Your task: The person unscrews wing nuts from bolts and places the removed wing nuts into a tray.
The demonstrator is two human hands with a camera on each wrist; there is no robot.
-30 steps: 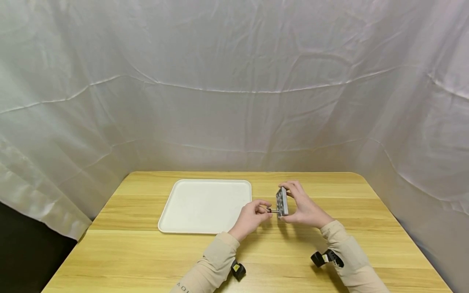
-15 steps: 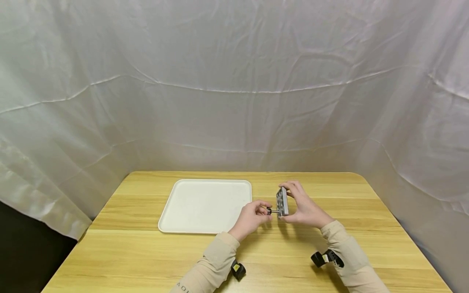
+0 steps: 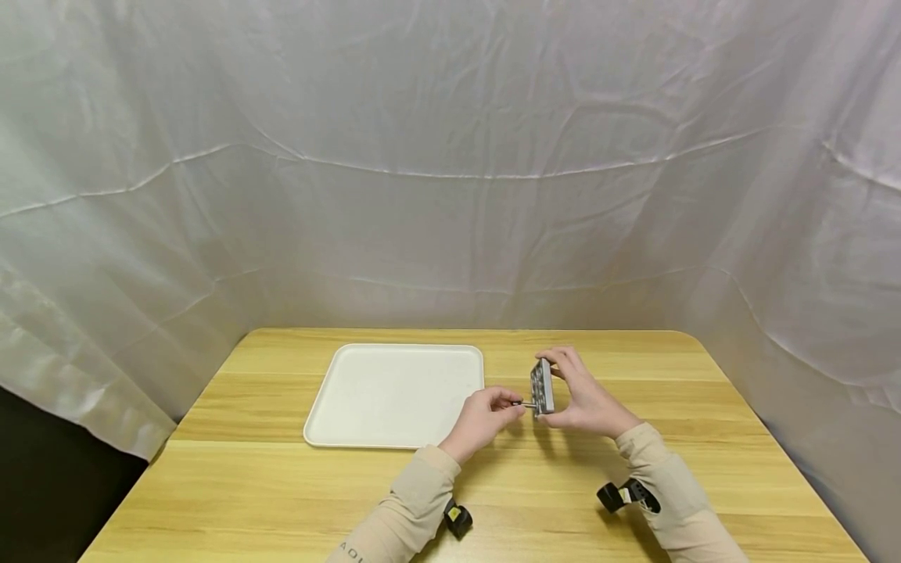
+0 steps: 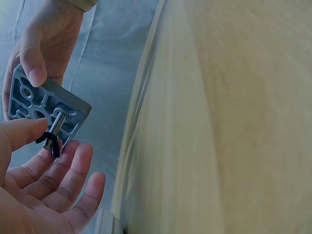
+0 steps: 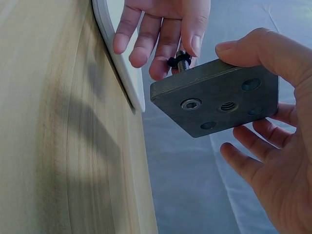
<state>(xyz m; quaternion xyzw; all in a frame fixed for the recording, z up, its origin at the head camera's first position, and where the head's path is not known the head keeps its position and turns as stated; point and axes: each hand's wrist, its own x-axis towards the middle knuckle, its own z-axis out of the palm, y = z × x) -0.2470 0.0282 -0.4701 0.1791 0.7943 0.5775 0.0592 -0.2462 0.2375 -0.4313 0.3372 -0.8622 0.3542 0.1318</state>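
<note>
My right hand (image 3: 590,403) grips a grey metal plate (image 3: 547,385) by its edges and holds it upright above the table. The plate has a ribbed back with round holes, plainest in the left wrist view. A threaded bolt (image 4: 58,125) sticks out of that ribbed side; its hex-socket head (image 5: 191,104) sits in the flat face. Near the bolt's free end is a black wing nut (image 4: 55,149), which my left hand (image 3: 484,422) pinches between thumb and fingertips. The other left fingers are spread loosely below it.
A white rectangular tray (image 3: 394,397) lies on the wooden table (image 3: 281,500) to the left of the hands, its right edge beside the left hand. Pale curtains (image 3: 450,234) hang behind the table and at both sides.
The wing nut has turned on the bolt, its wings now at a different angle between my left fingers. The plate and my right hand have stayed in place.
</note>
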